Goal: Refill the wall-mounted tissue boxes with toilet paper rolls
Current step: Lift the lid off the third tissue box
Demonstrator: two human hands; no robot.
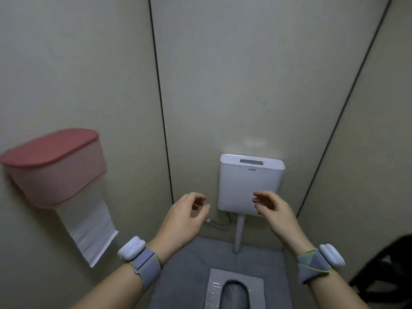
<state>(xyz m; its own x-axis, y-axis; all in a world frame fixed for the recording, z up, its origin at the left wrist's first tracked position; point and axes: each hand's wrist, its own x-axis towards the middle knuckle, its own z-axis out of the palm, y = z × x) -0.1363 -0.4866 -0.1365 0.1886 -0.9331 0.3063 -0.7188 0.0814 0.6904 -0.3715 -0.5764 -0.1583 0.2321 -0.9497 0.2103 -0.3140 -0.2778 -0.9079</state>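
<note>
A pink tissue box (55, 166) is fixed to the left wall, its red lid closed. A strip of white toilet paper (89, 226) hangs out of its bottom. My left hand (185, 217) floats in the middle of the view, right of the box and apart from it, fingers loosely curled around nothing. My right hand (274, 215) is level with it, in front of the white cistern, fingers apart and empty. Both wrists wear grey bands with white devices. No loose roll is in view.
A white flush cistern (249, 181) hangs on the back wall with a pipe (239, 233) running down to the grey floor. A squat toilet pan (234, 288) lies below between my arms. A dark object (388, 270) sits at the right edge.
</note>
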